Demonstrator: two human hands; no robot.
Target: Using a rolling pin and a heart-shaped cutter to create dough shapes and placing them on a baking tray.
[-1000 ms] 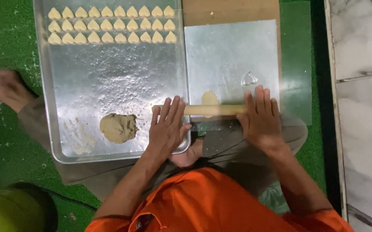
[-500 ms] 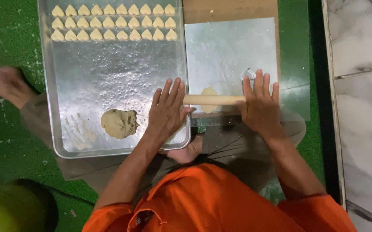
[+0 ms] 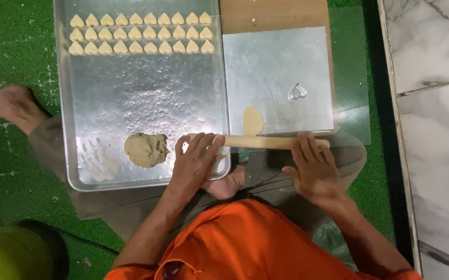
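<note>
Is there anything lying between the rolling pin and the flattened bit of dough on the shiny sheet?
Nothing visible. The rolling pin, under the left hand and right hand, lies at the near edge of the dough piece. The heart-shaped cutter sits off to the right, apart from both.

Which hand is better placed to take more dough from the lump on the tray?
Probably the left hand: it lies over the tray, right beside the dough lump. The right hand is beyond the rolling pin's far end.

Orange short-sleeved shirt, grey-brown trousers, bare forearms, bare feet; no rings, no watch visible.
</note>
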